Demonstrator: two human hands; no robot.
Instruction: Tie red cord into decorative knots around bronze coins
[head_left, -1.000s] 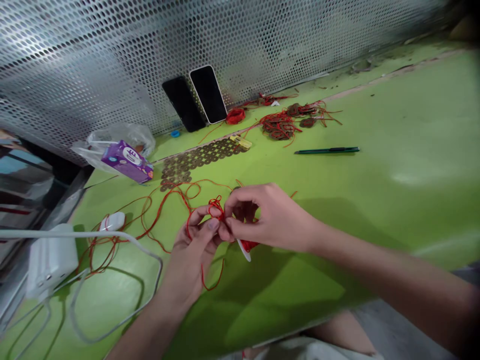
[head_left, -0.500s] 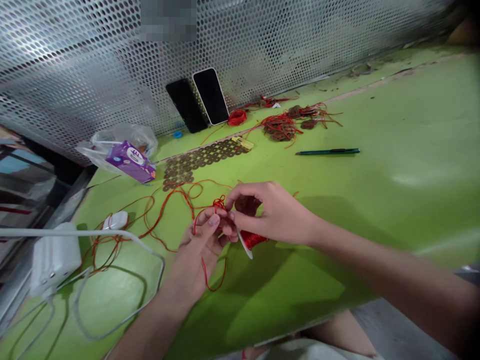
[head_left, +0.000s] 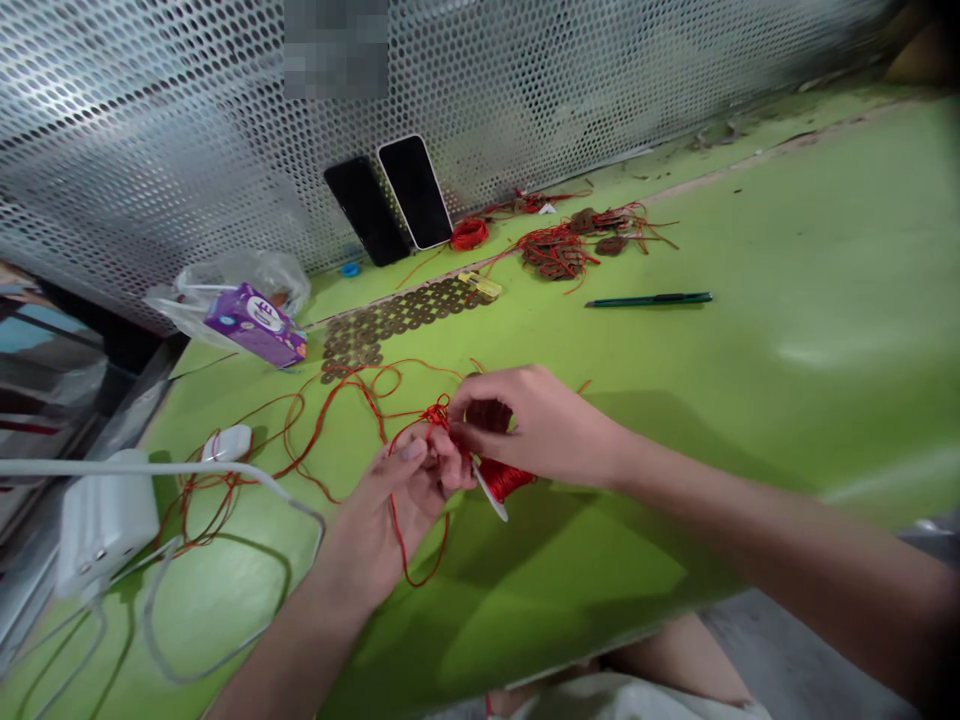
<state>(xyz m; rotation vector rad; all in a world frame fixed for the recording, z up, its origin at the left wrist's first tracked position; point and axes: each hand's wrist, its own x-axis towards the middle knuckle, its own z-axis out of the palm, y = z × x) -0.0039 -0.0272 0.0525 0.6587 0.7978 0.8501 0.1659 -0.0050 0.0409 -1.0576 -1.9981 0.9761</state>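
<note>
My left hand (head_left: 409, 490), palm up with curled fingers, holds red cord (head_left: 437, 412) bunched at its fingertips. A loop of that cord hangs below the palm. My right hand (head_left: 517, 420) pinches at the same bunch with thumb and forefinger; the exact grip point is hidden. Just under the right hand lies a spool of red cord (head_left: 506, 480) with a white rim, partly covered by the fingers. Brown round pieces (head_left: 491, 415) show through the gap of the right hand. Long red strands run left across the green table (head_left: 750, 400).
Rows of coin-like discs (head_left: 405, 315) lie behind the hands, with a yellow cutter (head_left: 480, 284) at their end. Farther back are corded coins (head_left: 555, 252), a green pen-like tool (head_left: 649, 300) and two phones (head_left: 416, 190). A purple box (head_left: 255, 325), white power bank (head_left: 109, 525) and cable sit left.
My left thumb has drawn back slightly from the fingertips, and the left fingers have shifted around the cord. The right hand stays pinched at nearly the same spot. The view has shifted a little.
</note>
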